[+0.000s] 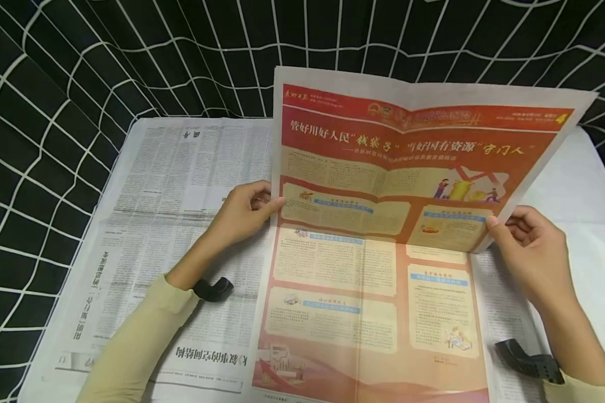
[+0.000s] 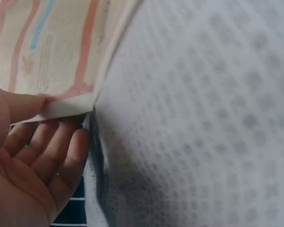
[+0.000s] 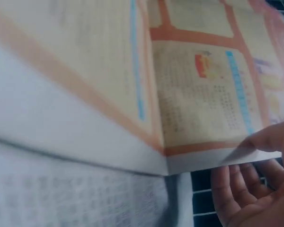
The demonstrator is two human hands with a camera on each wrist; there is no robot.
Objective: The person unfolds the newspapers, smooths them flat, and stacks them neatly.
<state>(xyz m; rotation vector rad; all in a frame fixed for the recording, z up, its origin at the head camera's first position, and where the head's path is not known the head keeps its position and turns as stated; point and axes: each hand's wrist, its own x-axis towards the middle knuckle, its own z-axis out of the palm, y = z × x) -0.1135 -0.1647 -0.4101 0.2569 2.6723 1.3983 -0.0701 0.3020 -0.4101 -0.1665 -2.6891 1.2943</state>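
Note:
A newspaper page point(image 1: 333, 168) printed in red and cream stands half raised, its upper part tilted up along a crosswise fold and its lower part lying flat. My left hand point(image 1: 247, 215) pinches its left edge, thumb on the printed face and fingers behind. On the opposite edge my right hand point(image 1: 534, 252) grips the sheet the same way. The left wrist view shows the left thumb point(image 2: 26, 106) over the white margin, with the fingers curled beneath. In the right wrist view, the right thumb point(image 3: 267, 137) presses the margin near the fold.
Black-and-white newspaper sheets point(image 1: 166, 168) lie spread on the white table point(image 1: 585, 184), to the left and under the red page. Black cloth with a white grid point(image 1: 222, 50) hangs behind and at the sides. Black bands point(image 1: 214, 289) sit at both wrists.

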